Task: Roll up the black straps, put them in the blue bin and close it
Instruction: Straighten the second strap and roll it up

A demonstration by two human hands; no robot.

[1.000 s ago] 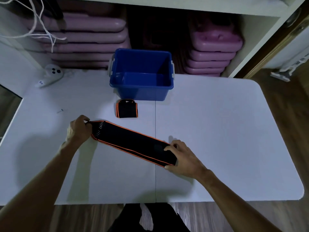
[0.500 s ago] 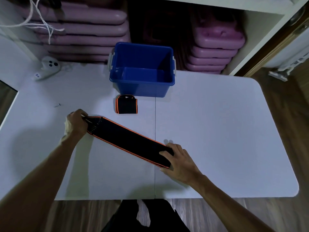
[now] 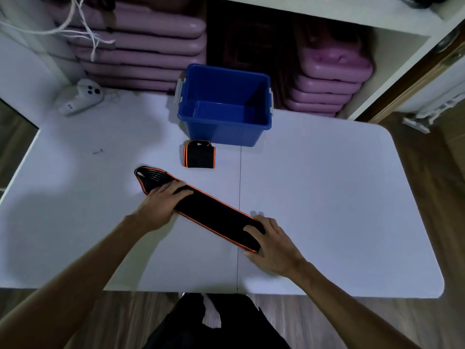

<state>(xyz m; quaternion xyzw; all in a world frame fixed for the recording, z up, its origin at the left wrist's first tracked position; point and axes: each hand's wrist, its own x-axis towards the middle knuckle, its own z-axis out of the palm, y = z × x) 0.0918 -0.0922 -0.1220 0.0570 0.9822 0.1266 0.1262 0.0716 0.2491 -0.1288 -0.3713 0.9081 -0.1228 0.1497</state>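
A long black strap with orange edges (image 3: pixel 214 210) lies flat and diagonal on the white table (image 3: pixel 327 197). My left hand (image 3: pixel 163 202) rests palm down on it a little in from its upper left end, fingers spread. At the strap's lower right end my right hand (image 3: pixel 269 238) pinches the end with thumb and fingers. A second black strap (image 3: pixel 199 155), rolled up, sits just in front of the blue bin (image 3: pixel 224 132). The bin stands open and empty at the table's far edge. No lid is in view.
A white game controller (image 3: pixel 80 95) lies at the far left of the table, and a small screw (image 3: pixel 97 151) nearer the middle left. Stacked pink cases (image 3: pixel 141 46) fill the shelf behind the bin. White cords (image 3: pixel 83 26) hang at the upper left.
My left hand let go of the strap's upper left tip and moved right along it, now lying flat on the strap. My right hand stayed on the lower right end.
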